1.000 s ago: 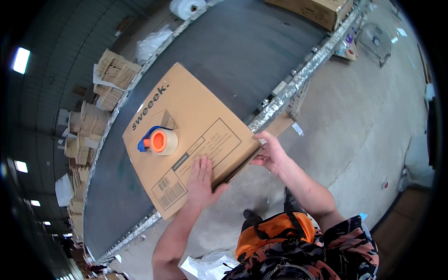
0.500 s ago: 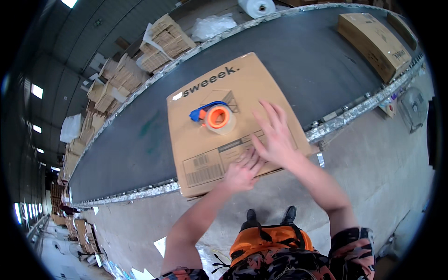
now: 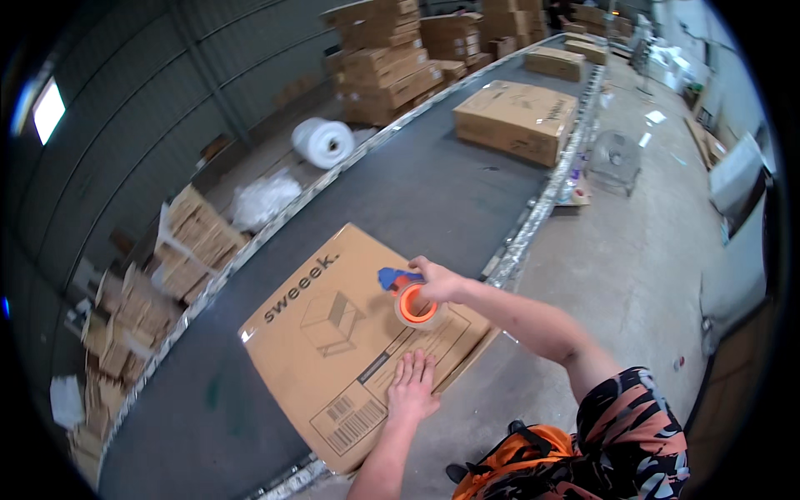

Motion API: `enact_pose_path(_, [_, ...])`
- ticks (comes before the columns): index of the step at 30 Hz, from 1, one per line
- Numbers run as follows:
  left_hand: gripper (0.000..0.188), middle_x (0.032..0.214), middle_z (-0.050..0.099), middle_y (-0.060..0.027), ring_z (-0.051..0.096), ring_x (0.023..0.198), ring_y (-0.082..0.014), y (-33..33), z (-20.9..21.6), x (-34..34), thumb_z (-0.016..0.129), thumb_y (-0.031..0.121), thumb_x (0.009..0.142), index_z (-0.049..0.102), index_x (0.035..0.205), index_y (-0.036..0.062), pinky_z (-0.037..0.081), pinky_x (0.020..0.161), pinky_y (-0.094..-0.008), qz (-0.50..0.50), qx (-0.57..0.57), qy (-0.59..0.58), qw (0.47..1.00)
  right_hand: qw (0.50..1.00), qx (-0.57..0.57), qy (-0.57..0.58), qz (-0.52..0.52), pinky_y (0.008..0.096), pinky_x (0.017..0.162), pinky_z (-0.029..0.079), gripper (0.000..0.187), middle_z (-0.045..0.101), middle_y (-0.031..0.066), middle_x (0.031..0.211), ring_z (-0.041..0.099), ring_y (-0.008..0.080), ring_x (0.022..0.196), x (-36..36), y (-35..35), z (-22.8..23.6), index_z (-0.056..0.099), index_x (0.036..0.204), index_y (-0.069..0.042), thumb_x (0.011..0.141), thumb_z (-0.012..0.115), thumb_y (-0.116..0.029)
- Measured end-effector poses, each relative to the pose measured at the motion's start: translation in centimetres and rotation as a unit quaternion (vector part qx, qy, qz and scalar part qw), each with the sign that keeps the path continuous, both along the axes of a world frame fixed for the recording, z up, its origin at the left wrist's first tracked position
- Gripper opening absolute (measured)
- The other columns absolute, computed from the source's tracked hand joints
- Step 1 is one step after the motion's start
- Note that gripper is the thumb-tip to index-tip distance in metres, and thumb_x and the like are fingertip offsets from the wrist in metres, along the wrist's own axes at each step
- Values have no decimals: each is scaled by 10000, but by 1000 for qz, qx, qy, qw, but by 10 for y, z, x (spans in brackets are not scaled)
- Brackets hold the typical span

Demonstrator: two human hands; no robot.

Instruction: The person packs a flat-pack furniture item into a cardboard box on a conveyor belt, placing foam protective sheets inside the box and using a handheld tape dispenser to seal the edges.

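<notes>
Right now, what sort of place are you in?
Likely a warehouse packing line: a conveyor belt carrying cardboard boxes, stacked cartons alongside, and a tape dispenser in the right hand.

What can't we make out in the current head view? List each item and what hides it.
All in the head view:
Part of the tape dispenser: behind the right hand.
Cardboard under the left hand: covered by that hand.
Underside of the box: hidden by the box itself.
Rest of the orange bag: cut off by the lower edge.
Farthest cartons' markings: too small.
</notes>
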State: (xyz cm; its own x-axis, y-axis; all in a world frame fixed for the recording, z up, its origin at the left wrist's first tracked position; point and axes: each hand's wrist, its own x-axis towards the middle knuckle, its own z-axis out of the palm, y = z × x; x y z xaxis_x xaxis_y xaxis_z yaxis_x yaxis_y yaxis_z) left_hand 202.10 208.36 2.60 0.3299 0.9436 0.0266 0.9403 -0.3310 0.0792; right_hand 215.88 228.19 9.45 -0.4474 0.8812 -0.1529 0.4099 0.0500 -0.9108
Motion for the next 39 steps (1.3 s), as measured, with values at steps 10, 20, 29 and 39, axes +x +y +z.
enact_pose_path(10, [926, 1492, 261, -209, 215, 1399, -343, 8, 8, 15, 716, 338, 728, 223, 1439, 8, 179, 1156, -402, 36, -61, 0, 997, 900, 228, -363, 79, 411, 783, 524, 413, 683, 178, 902, 665, 324, 895, 4, -58, 67, 697, 984, -53, 643, 591, -260])
enact_pose_path(20, [1052, 1515, 228, -175, 197, 1416, -283, 12, 15, 18, 727, 434, 719, 111, 1476, 40, 180, 1160, -328, 74, -97, 59, 991, 871, 188, -405, 207, 395, 686, 550, 361, 683, 182, 842, 682, 311, 798, 59, -105, 37, 709, 862, -21, 626, 616, -278])
enact_pose_path(29, [981, 1506, 258, -166, 208, 1410, -301, 15, 19, 22, 717, 371, 737, 152, 1465, 33, 151, 1170, -370, 59, -98, 27, 993, 869, 210, -418, 160, 394, 634, 540, 503, 641, 188, 834, 641, 315, 816, 119, -185, -6, 615, 1048, -5, 584, 627, -199])
enact_pose_path(39, [994, 1500, 281, -152, 223, 1403, -315, 22, 8, 29, 764, 315, 692, 190, 1465, 69, 233, 1148, -367, 65, -85, -14, 994, 886, 225, -399, 68, 421, 606, 527, 682, 456, 269, 1154, 607, 362, 764, 150, -219, 15, 518, 1258, -77, 608, 665, -226])
